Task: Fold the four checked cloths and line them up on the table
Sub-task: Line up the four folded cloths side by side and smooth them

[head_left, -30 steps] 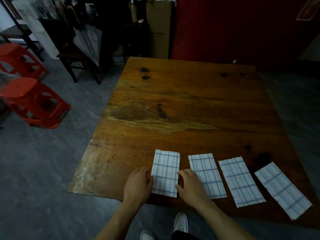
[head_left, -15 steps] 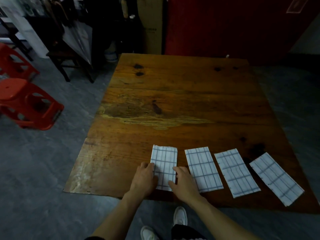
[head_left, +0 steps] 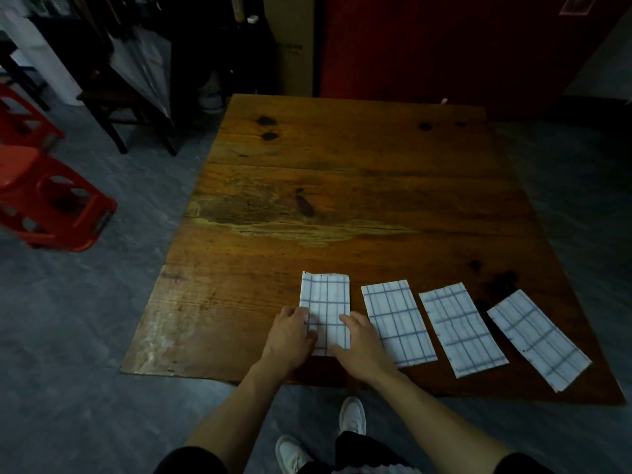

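Four folded white cloths with blue checks lie in a row near the front edge of the wooden table [head_left: 342, 186]. The leftmost cloth [head_left: 326, 299] lies straight. To its right are the second cloth [head_left: 396, 323] and the third cloth [head_left: 460, 328], and the fourth cloth [head_left: 537, 338] is angled more to the right. My left hand [head_left: 290, 333] rests on the near left edge of the leftmost cloth. My right hand [head_left: 362, 340] rests on its near right edge. Both hands cover part of that cloth's near end.
Red plastic stools [head_left: 58, 203] stand on the grey floor to the left. A dark wooden chair [head_left: 130, 97] and a cardboard box [head_left: 290, 46] stand beyond the table's far left corner. A red panel [head_left: 444, 46] is behind the table.
Both hands have moved inward from beside the leftmost cloth onto its near edges. The other three cloths have not moved on the table.
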Available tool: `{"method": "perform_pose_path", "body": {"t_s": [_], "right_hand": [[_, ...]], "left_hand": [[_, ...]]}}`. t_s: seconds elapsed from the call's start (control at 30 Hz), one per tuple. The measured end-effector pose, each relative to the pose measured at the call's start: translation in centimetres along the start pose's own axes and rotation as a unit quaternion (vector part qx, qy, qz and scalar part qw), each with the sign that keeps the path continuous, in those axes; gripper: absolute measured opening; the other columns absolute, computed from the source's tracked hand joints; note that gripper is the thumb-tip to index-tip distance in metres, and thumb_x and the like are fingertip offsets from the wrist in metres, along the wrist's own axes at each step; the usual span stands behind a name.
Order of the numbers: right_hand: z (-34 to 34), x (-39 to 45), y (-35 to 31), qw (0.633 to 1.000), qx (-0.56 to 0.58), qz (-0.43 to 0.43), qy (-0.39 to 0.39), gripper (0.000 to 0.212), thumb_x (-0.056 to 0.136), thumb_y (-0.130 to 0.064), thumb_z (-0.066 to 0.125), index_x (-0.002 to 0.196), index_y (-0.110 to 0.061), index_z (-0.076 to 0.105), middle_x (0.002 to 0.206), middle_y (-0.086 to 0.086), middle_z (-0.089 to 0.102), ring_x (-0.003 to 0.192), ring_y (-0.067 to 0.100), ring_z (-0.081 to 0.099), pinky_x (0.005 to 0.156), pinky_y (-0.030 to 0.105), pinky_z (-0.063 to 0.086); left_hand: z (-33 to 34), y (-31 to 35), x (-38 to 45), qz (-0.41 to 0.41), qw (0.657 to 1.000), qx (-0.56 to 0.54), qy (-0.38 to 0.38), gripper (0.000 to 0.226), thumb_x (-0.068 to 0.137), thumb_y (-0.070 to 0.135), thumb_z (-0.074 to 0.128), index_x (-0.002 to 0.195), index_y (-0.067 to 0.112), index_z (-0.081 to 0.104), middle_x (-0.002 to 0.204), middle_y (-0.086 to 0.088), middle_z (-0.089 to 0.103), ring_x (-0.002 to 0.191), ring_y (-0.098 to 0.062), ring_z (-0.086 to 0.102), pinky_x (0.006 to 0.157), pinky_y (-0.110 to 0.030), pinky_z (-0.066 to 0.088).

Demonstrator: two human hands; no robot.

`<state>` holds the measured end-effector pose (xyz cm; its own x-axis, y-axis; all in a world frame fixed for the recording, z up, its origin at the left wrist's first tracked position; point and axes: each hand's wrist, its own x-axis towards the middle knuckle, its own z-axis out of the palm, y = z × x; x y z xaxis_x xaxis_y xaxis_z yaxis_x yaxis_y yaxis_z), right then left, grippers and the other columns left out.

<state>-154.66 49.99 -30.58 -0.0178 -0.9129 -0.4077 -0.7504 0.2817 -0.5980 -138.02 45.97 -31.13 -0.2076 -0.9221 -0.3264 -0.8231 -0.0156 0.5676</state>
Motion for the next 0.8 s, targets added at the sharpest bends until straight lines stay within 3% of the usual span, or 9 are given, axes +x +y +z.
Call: {"method": "perform_pose_path", "body": {"t_s": [0.57,0.8], "right_hand": [[0.3,0.6,0.4,1.000,0.026,0.001,-0.002,0.068,0.091,-0.039,0.063,0.148,-0.020,0.032,0.154,-0.004,0.027,0.139,0.015,0.029,0.113,0.034,0.032],[-1.4,0.0,1.2,0.997,0.065,0.001,0.030,0.055,0.092,-0.033,0.063,0.143,-0.026,0.040,0.146,-0.006,0.038,0.131,0.011,0.041,0.106,0.033,0.042]], "left_hand": [[-0.6,0.3,0.1,-0.019,1.000,-0.013,-0.013,0.048,0.093,0.025,0.061,0.138,0.022,0.046,0.142,-0.003,0.043,0.130,-0.021,0.043,0.104,-0.037,0.046],[-0.5,0.5,-0.6,-0.012,1.000,0.012,0.019,0.048,0.093,0.029,0.061,0.138,0.021,0.046,0.141,-0.004,0.045,0.129,-0.022,0.042,0.104,-0.037,0.043]]}}
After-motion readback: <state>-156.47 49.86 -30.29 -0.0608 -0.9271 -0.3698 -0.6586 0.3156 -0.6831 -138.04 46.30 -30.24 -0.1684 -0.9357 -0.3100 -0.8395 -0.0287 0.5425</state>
